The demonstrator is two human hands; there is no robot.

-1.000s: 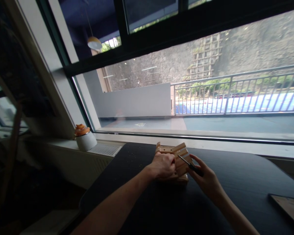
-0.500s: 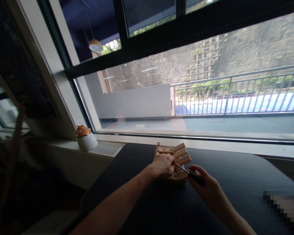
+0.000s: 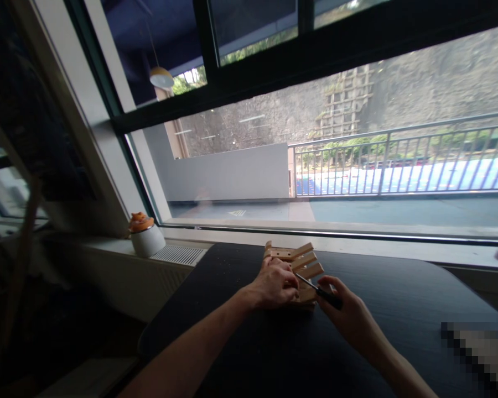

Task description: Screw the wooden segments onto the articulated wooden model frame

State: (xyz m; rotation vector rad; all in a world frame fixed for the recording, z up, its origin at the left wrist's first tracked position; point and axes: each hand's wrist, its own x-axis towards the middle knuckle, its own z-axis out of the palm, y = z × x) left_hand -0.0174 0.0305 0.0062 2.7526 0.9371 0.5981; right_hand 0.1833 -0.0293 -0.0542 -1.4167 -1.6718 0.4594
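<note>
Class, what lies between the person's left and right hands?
The head view shows a screwdriver, gripped in the right hand and pointing toward the left hand, with part of a slatted wooden piece.

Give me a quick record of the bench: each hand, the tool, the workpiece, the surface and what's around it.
left hand: on the wooden assembly, fingers curled; exact grip unclear
right hand: gripping the black handle of a thin-shafted tool
tool: shaft points to the assembly, beside the left hand; tip contact cannot be told
workpiece: pale wood, slats angled out toward the right
surface: dark table
right edge: pixelated flat object, near the right hand
far left: white pot with orange top, on a ledge
</note>
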